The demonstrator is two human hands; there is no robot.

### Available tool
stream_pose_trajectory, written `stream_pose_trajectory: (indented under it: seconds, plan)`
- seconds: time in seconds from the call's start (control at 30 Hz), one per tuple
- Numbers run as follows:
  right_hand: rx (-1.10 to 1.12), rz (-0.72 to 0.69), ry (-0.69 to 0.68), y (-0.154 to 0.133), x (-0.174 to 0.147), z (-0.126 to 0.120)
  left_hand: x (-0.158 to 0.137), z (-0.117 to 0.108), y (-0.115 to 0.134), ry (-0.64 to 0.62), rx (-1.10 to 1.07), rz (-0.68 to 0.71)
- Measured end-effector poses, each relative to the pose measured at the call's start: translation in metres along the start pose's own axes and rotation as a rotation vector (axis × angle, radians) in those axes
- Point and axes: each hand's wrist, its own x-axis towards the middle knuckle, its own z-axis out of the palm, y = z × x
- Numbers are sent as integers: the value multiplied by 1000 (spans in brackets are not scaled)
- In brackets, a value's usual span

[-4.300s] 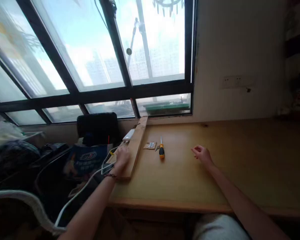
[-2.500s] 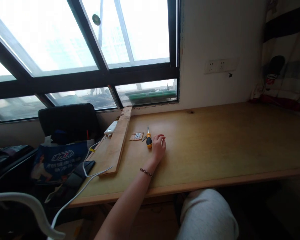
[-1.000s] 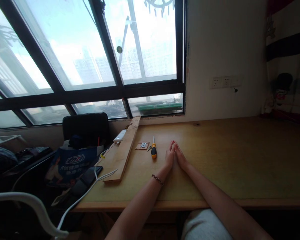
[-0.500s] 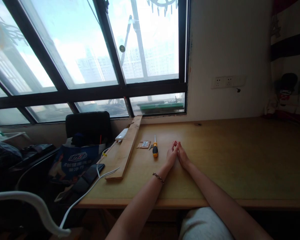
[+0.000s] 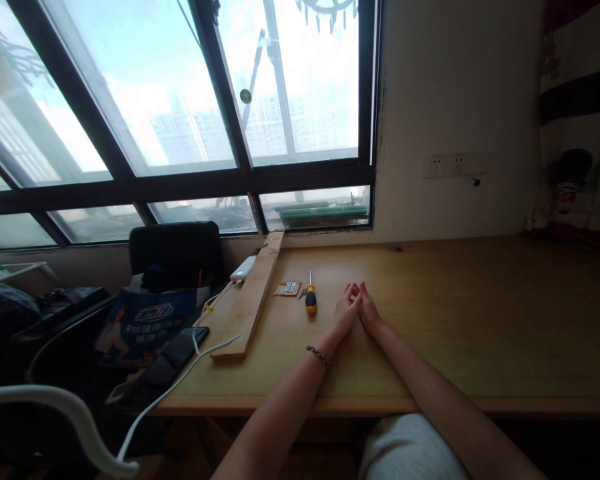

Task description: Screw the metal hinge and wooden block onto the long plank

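Near the middle of the tabletop (image 5: 460, 320), fingers of both hands are brought together at the tips. The left hand (image 5: 346, 312) is loosely bent, thumb side inward; the right hand (image 5: 371, 315) is leaned against it, its fingers straighter. Neither is clenched or spread wide. No object is seen in either; whether something tiny is covered between the palms cannot be told.

At nine o'clock from the hands, near but untouched, a yellow-and-black screwdriver (image 5: 311, 299) is laid flat, its shaft pointed to twelve and its handle to six. Judged light to moderate in weight, stiff throughout, not fragile; the thick handle, probably grippy, is best taken from above with the fingers wrapped round it. The shaft is thin and likely smoother, so less well suited to a hold; a roll is possible.

Just past it, also toward nine, small metal-looking pieces (image 5: 303, 293) are noted, their kind too small to settle. Beside these, a flat brownish piece with pale blocks (image 5: 287, 289) is seen; light, presumably, and best pinched by its edges.

Farther out at nine, a wooden board (image 5: 253, 301) is set lengthwise, a white box (image 5: 243, 269) by its far side at ten, and a white cable (image 5: 215, 348) is run across its near end.
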Motion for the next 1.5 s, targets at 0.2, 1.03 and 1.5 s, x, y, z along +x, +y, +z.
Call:
stream_pose_trajectory:
  seconds: [0.2, 1.03, 1.5]
  plan:
    - [41, 17, 13, -3, -2, 0, -1, 0, 3, 5, 9, 9]
    - [38, 32, -5, -10, -7, 3, -4, -2, 10, 48, -125, -97]
    - [-35, 14, 15, -7, -4, 2, -2, -1, 2, 26, -32, -47]
